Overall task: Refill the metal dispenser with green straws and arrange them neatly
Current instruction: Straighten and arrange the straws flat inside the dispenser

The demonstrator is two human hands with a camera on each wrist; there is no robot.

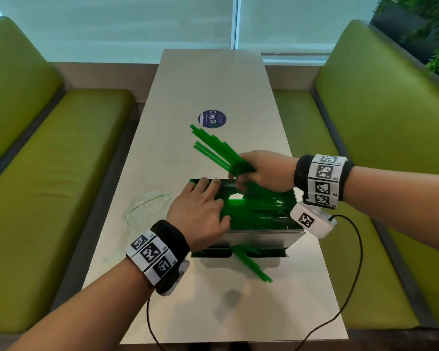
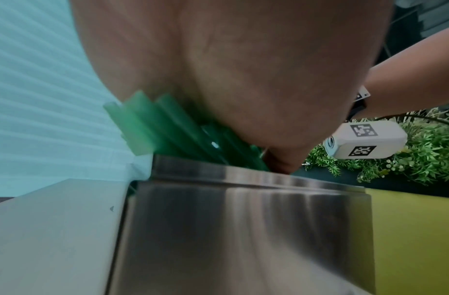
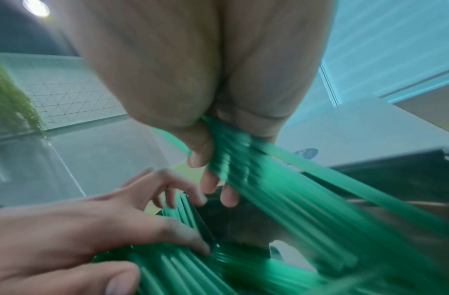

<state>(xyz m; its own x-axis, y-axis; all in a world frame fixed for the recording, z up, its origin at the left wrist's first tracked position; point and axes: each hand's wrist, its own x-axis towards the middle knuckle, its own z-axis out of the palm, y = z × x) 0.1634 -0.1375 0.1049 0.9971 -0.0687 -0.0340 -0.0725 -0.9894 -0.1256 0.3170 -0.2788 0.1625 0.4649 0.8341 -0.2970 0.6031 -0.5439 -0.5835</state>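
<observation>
Straws are the worry now: the right hand (image 1: 261,171) grips a fanned bundle of green straws (image 1: 214,150), fingers curled round its middle, with the far ends splayed out over the table (image 1: 208,79) and the near ends angled down into the open top of the metal dispenser (image 1: 261,239). That dispenser stands on the near half of the table, and more loose straws (image 1: 254,211) already lie lengthwise inside it. The left hand (image 1: 200,209) lies across the left part of the opening with fingers fairly straight and spread, pressing on the straws inside; it does not seem to be clasping anything.

The bundle is uneven, its tips staggered, so lowering it at this slant could leave straws crossing those below instead of lying parallel. A loosened grip would probably let outer straws slide free onto the table. A few straws (image 1: 251,264) already poke out of the front slot at the base and rest askew on the table; pressing harder on the pile may push more out that way. The left fingers also sit where the bundle must land, which could trap or bend a straw. An empty clear plastic bag (image 1: 147,206) lies just left of the dispenser.
</observation>
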